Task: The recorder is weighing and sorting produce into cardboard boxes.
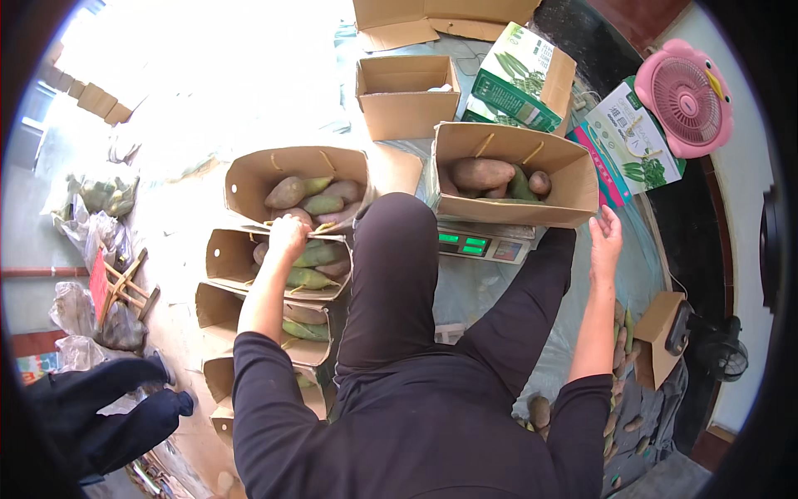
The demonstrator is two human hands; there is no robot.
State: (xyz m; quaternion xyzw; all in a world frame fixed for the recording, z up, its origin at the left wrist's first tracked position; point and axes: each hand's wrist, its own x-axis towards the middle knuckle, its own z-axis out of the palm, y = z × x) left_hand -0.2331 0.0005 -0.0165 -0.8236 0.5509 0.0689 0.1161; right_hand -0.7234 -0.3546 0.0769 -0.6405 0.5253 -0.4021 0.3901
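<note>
While the left hand [290, 237] clasps a carton [246, 187], produce [288, 193] lies inside.

Room to pass over sheet [553, 333] btwn R leg [517, 328] & R forearm [595, 324]; L knee [395, 249] blocks btwn L box row [229, 256] & scale [505, 251].

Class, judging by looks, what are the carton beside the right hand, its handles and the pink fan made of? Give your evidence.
Carton: seemingly cardboard, given its matt brown surface and thin, flat walls.
Handles: apparently yellow cord, thin and flexible-looking; natural or synthetic fibre, I cannot tell.
Pink fan: probably moulded plastic, smooth, suggested by its even colour and rounded frame.
</note>
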